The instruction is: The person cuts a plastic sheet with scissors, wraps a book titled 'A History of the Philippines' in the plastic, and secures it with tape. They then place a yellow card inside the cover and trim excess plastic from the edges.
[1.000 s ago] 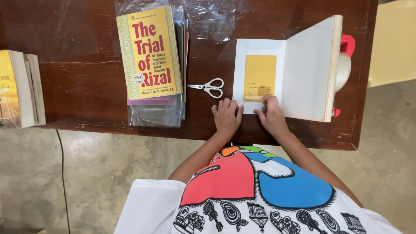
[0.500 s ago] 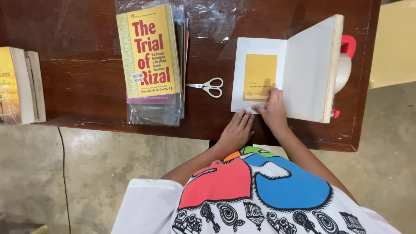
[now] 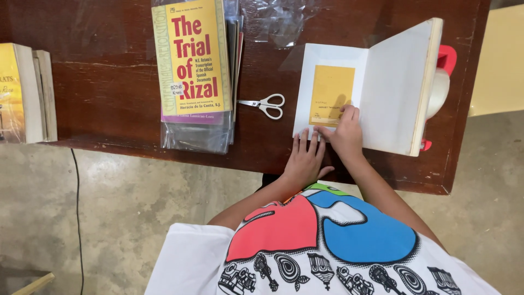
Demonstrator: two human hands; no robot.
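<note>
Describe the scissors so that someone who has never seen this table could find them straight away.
On the dark brown wooden table, look between the yellow-covered book in its plastic wrap and the open white book under the person's right hand. The scissors lie flat there, closed, blades pointing left. They are small, with white handles, the only metal tool on the table.

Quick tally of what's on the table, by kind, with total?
Books: 3, open white book, yellow-covered book, books at left edge counted as one
Scissors: 1
Clear plastic sheets: 1 pile
Tape dispenser: 1
Total: 6
</note>
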